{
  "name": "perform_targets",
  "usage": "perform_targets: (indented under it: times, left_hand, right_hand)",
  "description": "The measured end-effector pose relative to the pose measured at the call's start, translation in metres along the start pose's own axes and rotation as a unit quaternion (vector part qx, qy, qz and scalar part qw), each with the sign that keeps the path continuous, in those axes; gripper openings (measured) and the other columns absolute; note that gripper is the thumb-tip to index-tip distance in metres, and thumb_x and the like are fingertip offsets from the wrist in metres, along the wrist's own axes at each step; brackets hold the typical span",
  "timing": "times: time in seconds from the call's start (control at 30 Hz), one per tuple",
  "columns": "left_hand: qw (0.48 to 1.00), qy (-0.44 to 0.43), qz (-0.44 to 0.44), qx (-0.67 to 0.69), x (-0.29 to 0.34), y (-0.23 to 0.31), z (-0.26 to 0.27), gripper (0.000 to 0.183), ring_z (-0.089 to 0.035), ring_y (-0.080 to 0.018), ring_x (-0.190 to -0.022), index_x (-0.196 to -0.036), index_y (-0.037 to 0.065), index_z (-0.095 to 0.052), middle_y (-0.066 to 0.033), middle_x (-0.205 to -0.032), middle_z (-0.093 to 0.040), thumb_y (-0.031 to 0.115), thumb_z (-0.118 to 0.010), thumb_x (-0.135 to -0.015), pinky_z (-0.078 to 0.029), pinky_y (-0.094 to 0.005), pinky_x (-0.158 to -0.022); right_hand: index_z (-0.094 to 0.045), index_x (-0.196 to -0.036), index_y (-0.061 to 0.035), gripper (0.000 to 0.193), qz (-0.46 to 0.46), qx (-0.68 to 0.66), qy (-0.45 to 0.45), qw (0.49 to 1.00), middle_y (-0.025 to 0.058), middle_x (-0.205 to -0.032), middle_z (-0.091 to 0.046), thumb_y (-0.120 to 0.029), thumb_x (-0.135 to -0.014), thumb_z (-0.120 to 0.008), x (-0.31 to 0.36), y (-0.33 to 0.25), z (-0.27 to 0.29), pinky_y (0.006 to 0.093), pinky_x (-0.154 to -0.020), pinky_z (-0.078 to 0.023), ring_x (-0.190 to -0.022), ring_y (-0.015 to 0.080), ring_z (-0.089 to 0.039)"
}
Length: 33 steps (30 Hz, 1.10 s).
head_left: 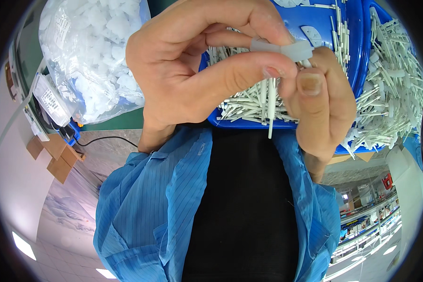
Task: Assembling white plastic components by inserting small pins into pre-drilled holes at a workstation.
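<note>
My left hand [174, 66] pinches a translucent white plastic piece [296, 50] between thumb and fingertips. My right hand [322, 101] is closed at the piece's right end, where a short bit of white stick shows by its thumb. Below the left thumb hangs a thin white stick [271, 105] with a narrower lower tip; its upper end is hidden by the fingers. Under both hands is a blue tray [254, 124] holding many similar white sticks [242, 108]. A loose translucent piece [311, 34] lies on blue plastic beyond the hands.
A clear bag [98, 61] full of translucent white pieces stands at the left. At the right, another blue bin [362, 89] is heaped with white sticks and flat pieces [395, 84]. Cardboard [61, 157] and a black cable [110, 138] are at the lower left.
</note>
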State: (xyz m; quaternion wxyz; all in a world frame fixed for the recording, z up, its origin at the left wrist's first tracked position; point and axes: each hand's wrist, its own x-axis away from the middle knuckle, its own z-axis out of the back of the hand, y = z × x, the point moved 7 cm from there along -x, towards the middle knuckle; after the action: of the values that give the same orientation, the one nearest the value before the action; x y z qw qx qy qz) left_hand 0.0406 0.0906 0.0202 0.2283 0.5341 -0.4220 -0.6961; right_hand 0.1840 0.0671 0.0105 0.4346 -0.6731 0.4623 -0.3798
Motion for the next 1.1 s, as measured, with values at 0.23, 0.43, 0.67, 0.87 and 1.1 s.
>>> perform_targets:
  times: [0.23, 0.43, 0.67, 0.87, 1.1]
  left_hand:
    - [0.999, -0.008, -0.045, 0.015, 0.0, 0.004, 0.001, 0.045, -0.07, -0.0355, -0.086, -0.111, -0.009, -0.057, -0.0236, -0.1, -0.062, 0.012, -0.08, -0.077, -0.062, -0.0367, -0.075]
    - [0.998, -0.059, -0.028, -0.008, -0.009, 0.009, 0.001, 0.053, -0.069, -0.034, -0.088, -0.113, -0.008, -0.057, -0.026, -0.098, -0.064, 0.001, -0.083, -0.067, -0.06, -0.0365, -0.08]
    - [0.986, -0.08, -0.01, -0.145, -0.018, 0.019, -0.006, 0.046, -0.071, -0.0282, -0.085, -0.1, -0.006, -0.064, -0.0168, -0.095, -0.071, 0.001, -0.086, -0.061, -0.058, -0.0309, -0.078]
    - [0.997, -0.021, 0.017, -0.076, -0.008, 0.009, -0.004, 0.043, -0.071, -0.0278, -0.086, -0.099, -0.005, -0.062, -0.0212, -0.092, -0.069, -0.002, -0.085, -0.063, -0.059, -0.0307, -0.077]
    - [0.98, -0.028, -0.129, -0.147, 0.003, 0.025, -0.015, 0.039, -0.07, -0.033, -0.093, -0.101, -0.007, -0.059, -0.0268, -0.102, -0.065, -0.006, -0.08, -0.068, -0.059, -0.0422, -0.083]
  right_hand:
    - [-0.063, -0.104, 0.0059, 0.016, 0.238, 0.546, 0.086, 0.799, 0.0152, -0.085, -0.069, -0.001, -0.09, -0.06, 0.015, -0.034, -0.021, 0.026, -0.061, -0.051, -0.067, 0.0193, -0.067]
    - [-0.062, -0.105, 0.0043, 0.017, 0.259, 0.392, 0.03, 0.882, 0.0175, -0.095, -0.066, -0.001, -0.091, -0.054, 0.011, -0.02, -0.003, 0.0296, -0.072, -0.051, -0.076, 0.0225, -0.064]
    - [-0.062, -0.101, 0.0027, 0.02, 0.243, 0.481, -0.018, 0.842, 0.0161, -0.098, -0.058, 0.004, -0.083, -0.055, 0.003, -0.019, -0.002, 0.0317, -0.071, -0.045, -0.081, 0.0232, -0.056]
    - [-0.064, -0.1, 0.0021, 0.022, 0.233, 0.488, 0.004, 0.841, 0.0148, -0.092, -0.055, 0.0, -0.078, -0.06, 0.005, -0.026, 0.004, 0.0292, -0.064, -0.039, -0.073, 0.0206, -0.048]
    - [-0.063, -0.098, 0.0081, 0.03, 0.129, 0.367, 0.044, 0.92, 0.0103, -0.083, -0.061, -0.02, -0.093, -0.054, 0.009, -0.027, 0.0, 0.0249, -0.059, -0.04, -0.071, 0.0119, -0.052]
